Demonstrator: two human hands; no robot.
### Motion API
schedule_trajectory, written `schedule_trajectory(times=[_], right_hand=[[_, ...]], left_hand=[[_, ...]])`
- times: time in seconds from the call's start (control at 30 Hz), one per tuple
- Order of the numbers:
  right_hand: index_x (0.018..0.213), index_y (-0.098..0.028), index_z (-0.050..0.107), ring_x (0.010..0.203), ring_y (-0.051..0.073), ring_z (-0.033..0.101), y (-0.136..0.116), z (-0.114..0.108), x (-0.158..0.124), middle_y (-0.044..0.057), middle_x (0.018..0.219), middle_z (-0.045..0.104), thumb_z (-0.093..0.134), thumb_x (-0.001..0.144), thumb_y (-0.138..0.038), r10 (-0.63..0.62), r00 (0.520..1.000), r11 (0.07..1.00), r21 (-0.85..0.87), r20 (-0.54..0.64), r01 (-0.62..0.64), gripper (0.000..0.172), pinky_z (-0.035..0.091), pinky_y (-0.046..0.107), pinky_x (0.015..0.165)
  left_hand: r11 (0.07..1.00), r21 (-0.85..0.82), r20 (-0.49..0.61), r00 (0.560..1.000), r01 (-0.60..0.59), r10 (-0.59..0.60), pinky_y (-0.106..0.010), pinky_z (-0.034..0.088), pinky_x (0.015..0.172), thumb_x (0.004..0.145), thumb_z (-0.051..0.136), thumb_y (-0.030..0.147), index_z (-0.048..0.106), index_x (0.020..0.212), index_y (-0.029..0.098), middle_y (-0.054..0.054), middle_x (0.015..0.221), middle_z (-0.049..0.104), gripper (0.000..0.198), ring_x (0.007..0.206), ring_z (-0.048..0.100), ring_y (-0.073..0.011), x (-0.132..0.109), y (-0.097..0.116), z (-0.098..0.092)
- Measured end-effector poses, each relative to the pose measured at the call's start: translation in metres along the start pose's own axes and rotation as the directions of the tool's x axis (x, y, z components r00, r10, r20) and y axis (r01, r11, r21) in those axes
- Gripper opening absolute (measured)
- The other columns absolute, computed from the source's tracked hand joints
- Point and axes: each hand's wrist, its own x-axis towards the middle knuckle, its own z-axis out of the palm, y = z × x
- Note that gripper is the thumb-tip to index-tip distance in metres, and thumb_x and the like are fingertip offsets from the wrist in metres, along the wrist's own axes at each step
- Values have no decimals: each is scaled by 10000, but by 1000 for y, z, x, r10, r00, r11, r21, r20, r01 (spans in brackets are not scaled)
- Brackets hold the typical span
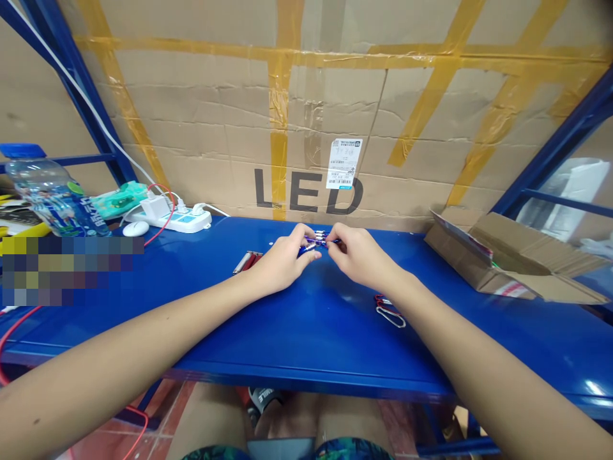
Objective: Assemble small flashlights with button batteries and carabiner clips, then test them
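My left hand [286,259] and my right hand [357,255] meet over the middle of the blue metal shelf [311,332]. Both pinch a small purple cylinder with silver ends [317,241], perhaps a tiny keychain light, held between their fingertips. A dark red piece of the same kind [248,260] lies on the shelf just left of my left hand. Silver and red carabiner clips [389,312] lie beside my right forearm.
An open cardboard box [502,259] sits at the right. At the back left are a white power strip with a charger [175,217], a white mouse [136,228], a water bottle [52,198] and a tissue pack [117,198]. Taped cardboard marked LED [306,128] forms the back wall.
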Motion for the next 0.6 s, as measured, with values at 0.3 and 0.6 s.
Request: schedule_trajectory(times=[0.3,0.6], right_hand=[[868,-179,499,709,204,530,-2,3,-2,95,803,620,415,935,-160,-66,997,966,-248,49,76,109,335,317,643],[908,-174,516,769,233,581,-5,2,-3,132,881,656,405,947,-146,-46,994,946,-315,95,73,122,351,328,658]], left_hand=[[999,35,32,999,-36,35,-338,478,739,950,431,237,402,1024,227,-57,953,622,80,860,628,-204,-6,9,3],[991,90,33,994,-102,100,-325,460,758,950,439,210,465,1022,228,-40,965,644,79,874,625,-198,-4,11,-1]])
